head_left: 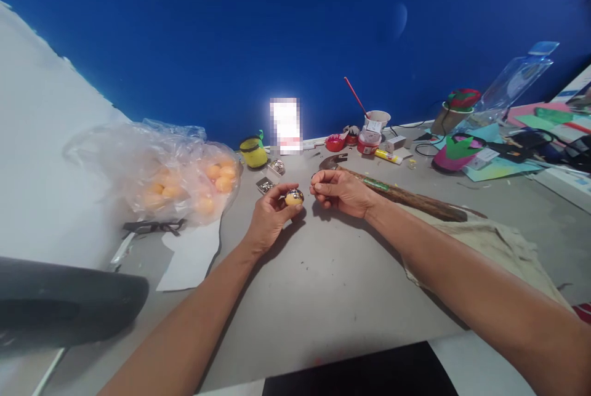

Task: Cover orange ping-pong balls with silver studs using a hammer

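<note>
My left hand [272,214] grips a small yellow-orange ball [294,199] between thumb and fingers; its upper part is covered with shiny metallic pieces. To the right of the ball, my right hand [339,191] is closed in a pinch with the fingertips facing it. Whatever is between those fingertips is too small to make out. Just beyond my left hand lie two small open boxes of shiny metal bits, a nearer box [265,185] and a farther one [277,167]. Behind my right hand, a claw hammer [401,196] with a worn wooden handle lies on the grey table [295,310].
Plastic bags [170,168] of orange balls stand left, beside glasses [154,225] and white paper [191,257]. At the back are a yellow pot [253,152], a lit screen [285,126], a paper cup [377,119] and a glue stick [388,156]. A beige cloth [496,254] lies right.
</note>
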{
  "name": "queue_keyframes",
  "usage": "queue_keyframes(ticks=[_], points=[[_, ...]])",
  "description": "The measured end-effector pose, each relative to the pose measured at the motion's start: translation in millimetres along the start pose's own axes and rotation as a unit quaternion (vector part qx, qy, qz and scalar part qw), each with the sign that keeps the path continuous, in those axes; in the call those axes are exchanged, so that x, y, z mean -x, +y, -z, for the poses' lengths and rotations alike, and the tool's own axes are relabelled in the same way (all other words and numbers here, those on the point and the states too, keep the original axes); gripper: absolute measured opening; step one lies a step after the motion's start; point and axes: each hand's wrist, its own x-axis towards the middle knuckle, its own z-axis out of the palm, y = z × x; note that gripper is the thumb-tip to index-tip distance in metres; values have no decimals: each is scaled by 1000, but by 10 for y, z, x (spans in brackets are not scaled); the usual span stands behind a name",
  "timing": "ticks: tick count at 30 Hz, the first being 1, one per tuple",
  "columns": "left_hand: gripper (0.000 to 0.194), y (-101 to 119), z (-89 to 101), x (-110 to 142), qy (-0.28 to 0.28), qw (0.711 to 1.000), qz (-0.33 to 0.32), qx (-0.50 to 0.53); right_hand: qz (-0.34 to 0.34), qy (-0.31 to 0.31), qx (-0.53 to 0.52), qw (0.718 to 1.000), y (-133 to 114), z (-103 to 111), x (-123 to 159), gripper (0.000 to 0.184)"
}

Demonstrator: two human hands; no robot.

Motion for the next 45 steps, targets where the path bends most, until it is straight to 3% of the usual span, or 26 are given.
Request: queue_keyframes(ticks=[6, 19, 33, 45], points=[[53, 23, -19, 35, 20, 993, -43, -105, 2, -18, 19, 1000, 16, -15, 11, 41], [45, -85, -14, 24, -24, 972, -122, -201, -1, -30, 116, 993, 83, -30, 12, 34], [42, -108, -14, 40, -32, 963, -132, -233, -47, 3, 162, 986, 98, -14, 1, 38], [35, -84, -52, 70, 0, 953, -140, -270, -41, 24, 171, 984, 152, -21, -11, 31]])
